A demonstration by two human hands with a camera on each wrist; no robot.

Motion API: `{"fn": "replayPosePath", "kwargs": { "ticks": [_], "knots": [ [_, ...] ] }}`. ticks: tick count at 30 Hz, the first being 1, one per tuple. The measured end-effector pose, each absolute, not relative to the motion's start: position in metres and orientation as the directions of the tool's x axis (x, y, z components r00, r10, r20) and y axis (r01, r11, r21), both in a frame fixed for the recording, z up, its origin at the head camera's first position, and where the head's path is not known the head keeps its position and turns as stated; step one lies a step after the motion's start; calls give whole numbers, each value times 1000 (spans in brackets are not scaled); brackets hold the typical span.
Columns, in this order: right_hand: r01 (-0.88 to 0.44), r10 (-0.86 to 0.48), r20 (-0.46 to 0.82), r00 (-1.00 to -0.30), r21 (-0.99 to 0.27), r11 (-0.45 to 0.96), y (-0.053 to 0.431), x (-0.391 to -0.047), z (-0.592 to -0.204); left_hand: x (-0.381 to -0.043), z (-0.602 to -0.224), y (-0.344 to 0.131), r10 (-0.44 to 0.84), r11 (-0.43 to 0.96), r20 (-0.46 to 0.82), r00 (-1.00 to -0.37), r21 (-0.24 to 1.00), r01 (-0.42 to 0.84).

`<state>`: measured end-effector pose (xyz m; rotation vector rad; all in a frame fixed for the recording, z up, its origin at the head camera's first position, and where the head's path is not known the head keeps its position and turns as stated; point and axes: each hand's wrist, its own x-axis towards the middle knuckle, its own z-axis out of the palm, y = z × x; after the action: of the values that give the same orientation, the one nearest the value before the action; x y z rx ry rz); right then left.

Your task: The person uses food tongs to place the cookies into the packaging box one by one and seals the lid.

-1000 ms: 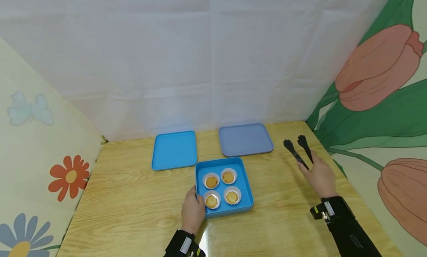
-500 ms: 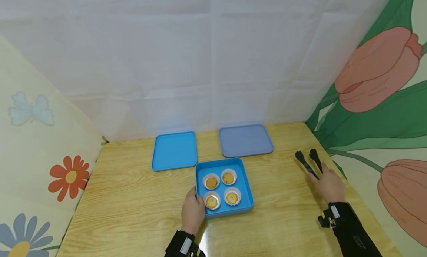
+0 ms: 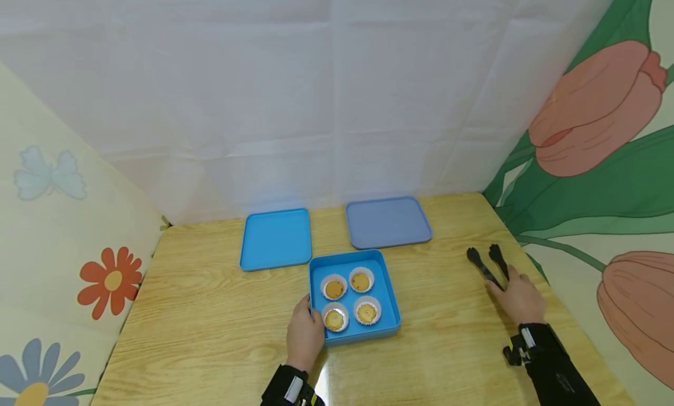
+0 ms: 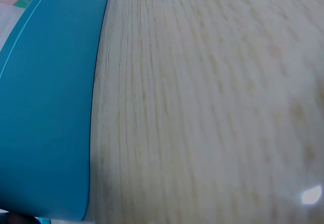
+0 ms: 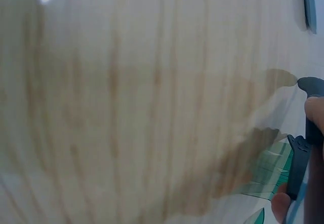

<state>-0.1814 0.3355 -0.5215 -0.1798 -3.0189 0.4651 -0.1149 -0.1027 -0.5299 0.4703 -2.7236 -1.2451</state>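
In the head view, a square blue box (image 3: 391, 300) with low walls stands on the table. Several small tarts or muffins in white paper cups, one of them a golden tart (image 3: 367, 312), sit inside it. My left hand (image 3: 304, 339) grips the box's left wall near the front corner; that wall's outer side (image 4: 45, 102) fills the left of the left wrist view. Far to the right, my right hand (image 3: 518, 299) holds black tongs (image 3: 485, 271), their two arms spread with nothing between the tips. In the right wrist view, the tongs (image 5: 299, 160) show at the right edge.
Behind the box lie a flat bright-blue tray (image 3: 276, 239) at left and a grey-blue tray (image 3: 388, 222) at right. A white cloth (image 3: 263, 102) hangs along the table's back edge. Flower-painted panels (image 3: 584, 207) border both sides of the wooden table (image 3: 210, 312).
My right hand has moved toward me and slightly right, lowering the tongs toward the table. My left hand and the box have stayed in place.
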Motion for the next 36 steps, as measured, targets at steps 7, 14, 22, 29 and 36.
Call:
{"fn": "replayPosePath", "kwargs": {
  "ticks": [7, 14, 22, 29, 36],
  "knots": [
    [105, 140, 98, -985, -294, 950, 335, -181, -527, -115, -530, -102, -324, 614, -35, -945, 752, -239],
    [97, 141, 138, -980, -289, 952, 335, -178, -532, -115, -530, -102, -325, 611, -54, -944, 750, -253],
    [110, 158, 148, -976, -290, 951, 334, -177, -534, -115, -530, -102, -328, 612, -60, -943, 747, -260],
    [110, 159, 148, -976, -292, 950, 333, -177, -533, -115, -531, -102, -326, 611, -63, -943, 747, -261],
    [135, 178, 125, -976, -291, 947, 330, -176, -530, -115, -531, -102, -330, 611, -63, -942, 746, -264]
  ]
}}
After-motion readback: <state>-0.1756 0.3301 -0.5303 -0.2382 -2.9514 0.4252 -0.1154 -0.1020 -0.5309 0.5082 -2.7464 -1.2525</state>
